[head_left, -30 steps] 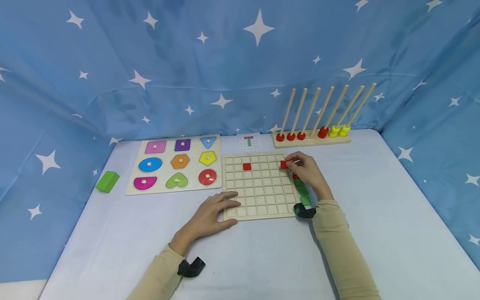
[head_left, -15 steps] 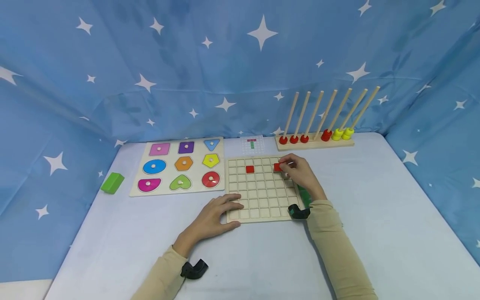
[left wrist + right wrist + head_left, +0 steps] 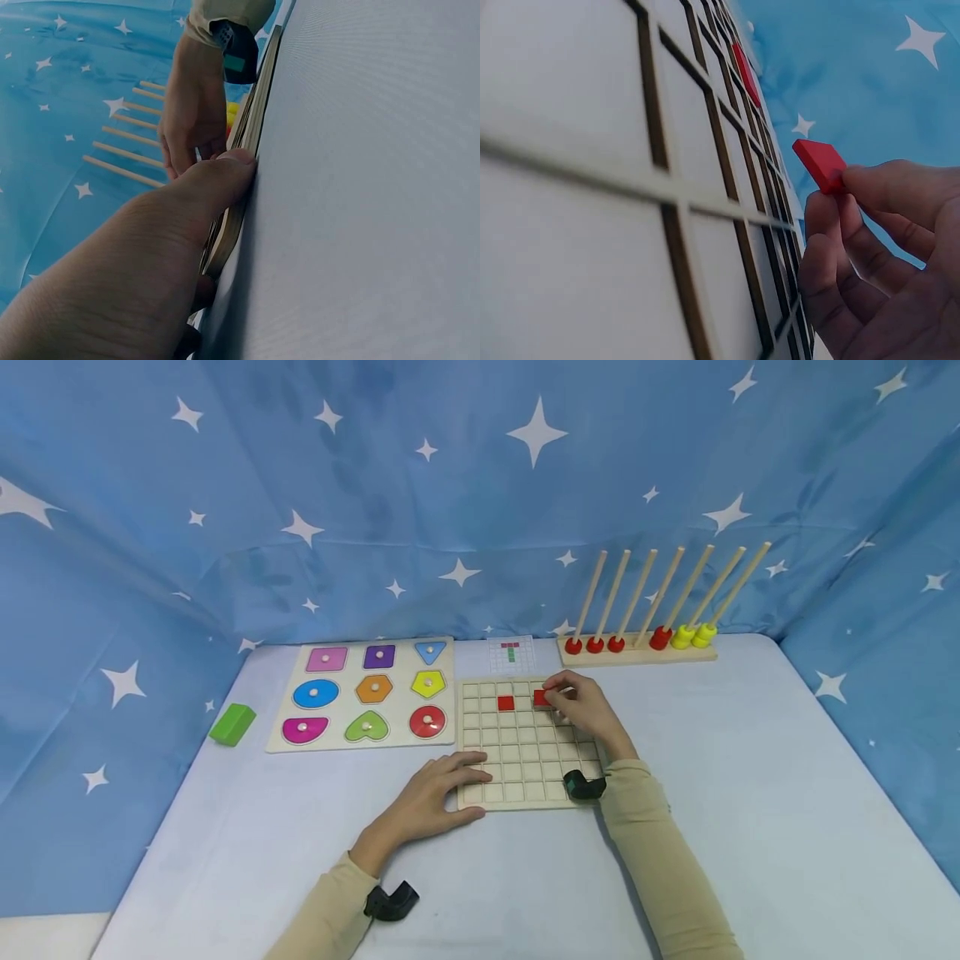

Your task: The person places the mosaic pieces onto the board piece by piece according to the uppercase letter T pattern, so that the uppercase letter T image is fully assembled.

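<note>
My right hand (image 3: pixel 588 706) pinches a red square tile (image 3: pixel 542 698) between thumb and fingertips over the upper right part of the wooden grid board (image 3: pixel 510 769). In the right wrist view the tile (image 3: pixel 822 164) is tilted and held off the board's surface. Another red tile (image 3: pixel 506 702) lies in a cell near the board's top left. My left hand (image 3: pixel 423 802) rests on the board's lower left corner, fingers spread on top; in the left wrist view its thumb (image 3: pixel 217 180) presses the board's edge.
Behind the board lies a pattern card (image 3: pixel 512 655). A shape puzzle (image 3: pixel 337 697) is at left, with a green block (image 3: pixel 232 724) beyond it. A rack of rods with red and yellow beads (image 3: pixel 637 652) stands at the back right.
My right hand has carried the red tile leftward from the board's right edge, closer to the placed red tile. My left hand stays on the corner. The head view has shifted slightly.
</note>
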Available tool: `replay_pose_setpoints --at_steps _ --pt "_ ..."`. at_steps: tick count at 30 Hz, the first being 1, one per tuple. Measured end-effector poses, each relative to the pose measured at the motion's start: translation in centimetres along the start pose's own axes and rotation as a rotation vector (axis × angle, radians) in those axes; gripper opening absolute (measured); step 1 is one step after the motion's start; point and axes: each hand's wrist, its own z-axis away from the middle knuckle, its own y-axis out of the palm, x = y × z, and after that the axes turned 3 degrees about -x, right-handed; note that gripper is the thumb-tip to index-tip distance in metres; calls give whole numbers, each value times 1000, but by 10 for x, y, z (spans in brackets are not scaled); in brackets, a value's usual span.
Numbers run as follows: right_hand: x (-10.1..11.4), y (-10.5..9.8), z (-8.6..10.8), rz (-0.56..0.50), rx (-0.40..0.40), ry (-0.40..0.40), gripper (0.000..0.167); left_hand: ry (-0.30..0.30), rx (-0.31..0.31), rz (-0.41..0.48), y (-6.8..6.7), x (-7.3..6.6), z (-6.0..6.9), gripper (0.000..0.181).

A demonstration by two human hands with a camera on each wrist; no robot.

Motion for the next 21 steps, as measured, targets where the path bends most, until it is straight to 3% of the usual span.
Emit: replay_pose_setpoints --at_steps 9,21 --pt "5 11 -4 35 14 4 20 -1 3 10 2 -1 -1 45" --pt "12 27 -9 168 -31 -4 15 -9 9 -9 0 0 0 45"
